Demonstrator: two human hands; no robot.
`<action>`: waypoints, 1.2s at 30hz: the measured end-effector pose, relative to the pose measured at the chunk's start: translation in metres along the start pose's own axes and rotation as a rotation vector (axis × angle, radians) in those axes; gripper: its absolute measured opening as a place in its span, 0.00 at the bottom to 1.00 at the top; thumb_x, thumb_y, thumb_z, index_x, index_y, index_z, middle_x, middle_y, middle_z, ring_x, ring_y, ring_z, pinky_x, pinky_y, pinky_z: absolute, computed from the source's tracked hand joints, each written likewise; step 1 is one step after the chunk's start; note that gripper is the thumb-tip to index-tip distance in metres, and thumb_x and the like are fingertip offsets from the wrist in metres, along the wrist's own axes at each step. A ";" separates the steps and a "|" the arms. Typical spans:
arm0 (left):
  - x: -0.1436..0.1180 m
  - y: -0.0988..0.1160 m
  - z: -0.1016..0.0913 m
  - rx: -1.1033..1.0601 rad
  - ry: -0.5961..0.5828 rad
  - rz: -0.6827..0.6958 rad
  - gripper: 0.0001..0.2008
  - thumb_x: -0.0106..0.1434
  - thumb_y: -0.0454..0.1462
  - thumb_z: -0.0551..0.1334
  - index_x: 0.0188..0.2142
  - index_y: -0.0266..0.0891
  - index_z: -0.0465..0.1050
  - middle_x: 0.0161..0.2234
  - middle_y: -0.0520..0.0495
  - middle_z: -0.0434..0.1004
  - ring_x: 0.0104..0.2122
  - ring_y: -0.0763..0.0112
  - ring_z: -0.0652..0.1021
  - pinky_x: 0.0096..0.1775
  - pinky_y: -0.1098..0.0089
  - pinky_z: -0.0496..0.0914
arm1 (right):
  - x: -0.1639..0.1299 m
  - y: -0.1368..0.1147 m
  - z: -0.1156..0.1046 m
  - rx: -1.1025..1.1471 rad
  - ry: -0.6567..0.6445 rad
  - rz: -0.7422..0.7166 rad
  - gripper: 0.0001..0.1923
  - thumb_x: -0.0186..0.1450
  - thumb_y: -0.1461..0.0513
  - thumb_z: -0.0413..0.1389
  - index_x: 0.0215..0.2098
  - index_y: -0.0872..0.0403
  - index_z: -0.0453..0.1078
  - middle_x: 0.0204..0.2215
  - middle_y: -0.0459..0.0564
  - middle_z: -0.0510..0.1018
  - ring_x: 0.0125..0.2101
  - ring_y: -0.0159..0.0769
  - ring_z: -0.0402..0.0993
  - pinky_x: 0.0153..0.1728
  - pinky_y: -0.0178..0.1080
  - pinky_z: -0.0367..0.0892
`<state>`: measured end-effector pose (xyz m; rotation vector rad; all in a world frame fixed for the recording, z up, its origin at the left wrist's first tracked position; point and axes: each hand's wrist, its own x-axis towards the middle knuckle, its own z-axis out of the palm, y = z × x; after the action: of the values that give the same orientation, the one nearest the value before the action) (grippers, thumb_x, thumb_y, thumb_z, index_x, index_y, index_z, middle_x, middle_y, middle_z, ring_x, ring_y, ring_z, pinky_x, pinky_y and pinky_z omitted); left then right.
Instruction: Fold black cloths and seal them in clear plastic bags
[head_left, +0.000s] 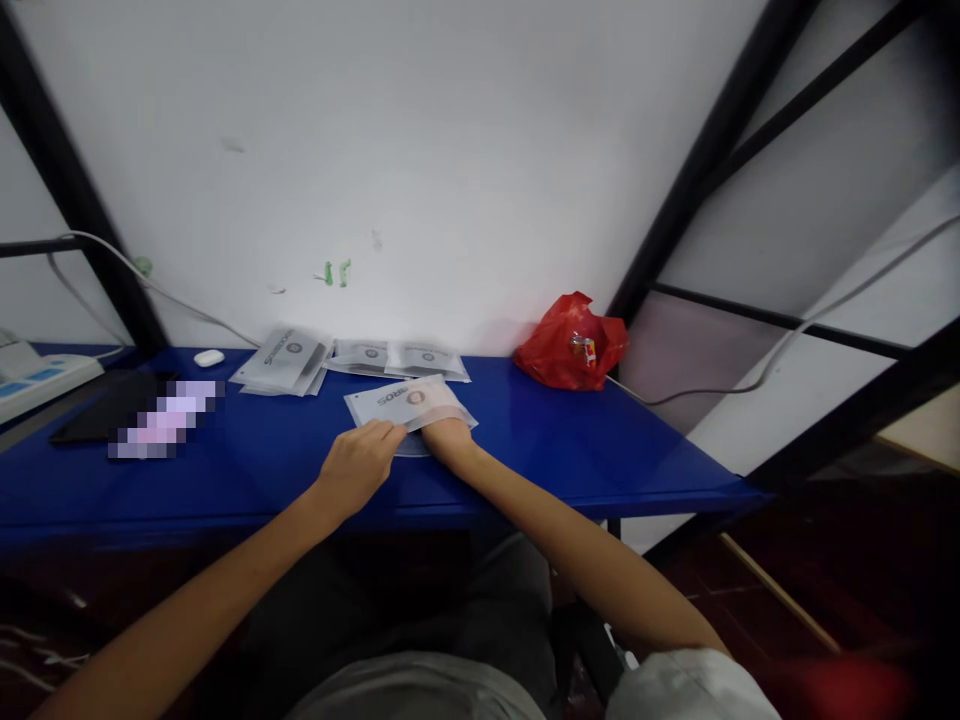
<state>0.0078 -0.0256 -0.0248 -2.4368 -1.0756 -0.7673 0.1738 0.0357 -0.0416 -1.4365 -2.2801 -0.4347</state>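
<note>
A frosted plastic zip bag with printed lettering and a round logo is held over the blue table in front of me. My left hand is closed on its near edge, thumb and fingers pinching the plastic. My right hand reaches into the bag at the near right. Its fingers show only as a blurred pinkish shape through the plastic, so their pose and anything in them are unclear. Beneath the bag, close to both hands, lies another translucent piece, partly covered.
Several similar bags are piled at the back left, with more bags along the wall. A red plastic bag stands at the back right. On the left are a white case, a dark flat object and a power strip.
</note>
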 end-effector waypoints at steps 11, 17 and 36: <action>-0.010 -0.017 0.019 -0.009 0.061 -0.061 0.12 0.67 0.34 0.50 0.38 0.38 0.72 0.31 0.48 0.77 0.32 0.71 0.76 0.31 0.73 0.66 | -0.018 -0.001 -0.029 0.326 -0.212 -0.123 0.26 0.60 0.63 0.56 0.56 0.61 0.60 0.53 0.61 0.70 0.53 0.42 0.66 0.54 0.44 0.62; -0.013 -0.025 0.015 0.045 0.003 -0.068 0.12 0.66 0.32 0.52 0.43 0.39 0.72 0.30 0.48 0.76 0.31 0.70 0.75 0.29 0.73 0.65 | -0.048 -0.009 -0.056 0.233 -0.173 -0.230 0.22 0.64 0.65 0.50 0.57 0.59 0.60 0.52 0.59 0.70 0.52 0.41 0.67 0.52 0.45 0.64; -0.019 -0.035 0.014 0.008 -0.059 0.095 0.14 0.64 0.29 0.50 0.43 0.40 0.71 0.27 0.50 0.70 0.28 0.72 0.71 0.29 0.74 0.64 | -0.072 -0.010 -0.058 0.097 -0.182 -0.155 0.13 0.67 0.61 0.48 0.43 0.58 0.71 0.36 0.54 0.73 0.39 0.38 0.70 0.42 0.40 0.67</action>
<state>-0.0247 -0.0057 -0.0435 -2.4976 -0.9747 -0.6633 0.2031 -0.0518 -0.0272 -1.3046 -2.5310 -0.2419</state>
